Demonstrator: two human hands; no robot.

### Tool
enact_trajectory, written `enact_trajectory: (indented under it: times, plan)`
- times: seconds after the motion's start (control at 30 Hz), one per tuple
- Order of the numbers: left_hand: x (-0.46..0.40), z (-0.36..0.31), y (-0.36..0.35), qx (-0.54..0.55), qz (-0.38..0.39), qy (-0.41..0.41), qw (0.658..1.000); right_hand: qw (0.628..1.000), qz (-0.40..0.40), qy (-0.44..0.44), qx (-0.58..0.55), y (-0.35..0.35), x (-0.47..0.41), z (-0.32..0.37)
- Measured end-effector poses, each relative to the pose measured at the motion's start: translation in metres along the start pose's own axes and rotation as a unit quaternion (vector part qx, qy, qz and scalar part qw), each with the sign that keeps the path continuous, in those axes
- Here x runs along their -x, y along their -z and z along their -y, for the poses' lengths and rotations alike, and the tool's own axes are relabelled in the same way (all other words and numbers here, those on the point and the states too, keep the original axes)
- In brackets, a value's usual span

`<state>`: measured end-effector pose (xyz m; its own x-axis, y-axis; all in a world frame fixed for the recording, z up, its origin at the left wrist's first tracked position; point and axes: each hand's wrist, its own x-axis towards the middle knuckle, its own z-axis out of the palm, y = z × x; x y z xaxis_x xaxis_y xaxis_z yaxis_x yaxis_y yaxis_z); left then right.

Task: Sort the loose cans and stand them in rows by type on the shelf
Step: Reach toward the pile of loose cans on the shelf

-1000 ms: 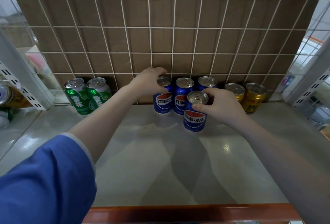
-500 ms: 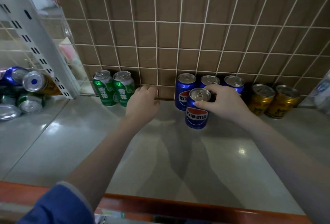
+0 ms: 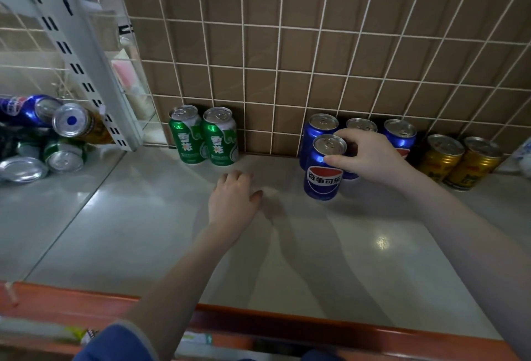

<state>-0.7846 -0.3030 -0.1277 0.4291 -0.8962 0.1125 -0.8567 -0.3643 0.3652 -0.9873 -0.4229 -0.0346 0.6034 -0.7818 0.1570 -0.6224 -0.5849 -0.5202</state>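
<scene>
Brown board behind a white wire grid (image 3: 275, 53) backs a pale, glossy shelf (image 3: 287, 260) with an orange-red front lip. Taking the front blue can (image 3: 323, 168) as the landmark: it stands upright on the shelf, label facing forward, just in front of three more blue cans (image 3: 400, 136) lined up against the grid. The right hand (image 3: 370, 156) comes in from the right and holds this front can near its top rim, thumb on the near side and fingers curled over the far side. To the right of the blue group, two gold cans (image 3: 459, 162) stand side by side at the back. To the left of the front blue can, with a bare stretch of shelf between, two green cans (image 3: 205, 136) stand upright and touching against the grid. The left hand (image 3: 234, 199) lies between the green pair and the front blue can, nearer the shelf's front, palm down, fingers loosely bent and holding nothing; whether it touches the surface cannot be told. Far to the left, beyond a white slotted upright (image 3: 74, 56), a heap of loose cans (image 3: 48, 136) lies on its sides, blue, gold and green mixed together. A blue sleeve (image 3: 115, 343) shows at the bottom edge.
</scene>
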Motion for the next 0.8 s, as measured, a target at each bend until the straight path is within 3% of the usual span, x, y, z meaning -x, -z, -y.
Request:
enact_trajectory:
  times: [0.17, 0.5, 0.8]
  plan:
    - [0.000, 0.004, -0.003, 0.005, 0.022, 0.002, 1.000, 1.000, 0.017, -0.012, 0.021, 0.006, -0.001, -0.002]
    - [0.002, 0.003, 0.000, 0.012, 0.037, -0.028, 0.999, 0.993, -0.041, -0.004, 0.114, -0.001, -0.007, 0.017]
    - [0.010, 0.013, 0.006, 0.024, 0.034, -0.044, 0.998, 0.994, -0.050, -0.015, 0.091, -0.007, -0.002, 0.018]
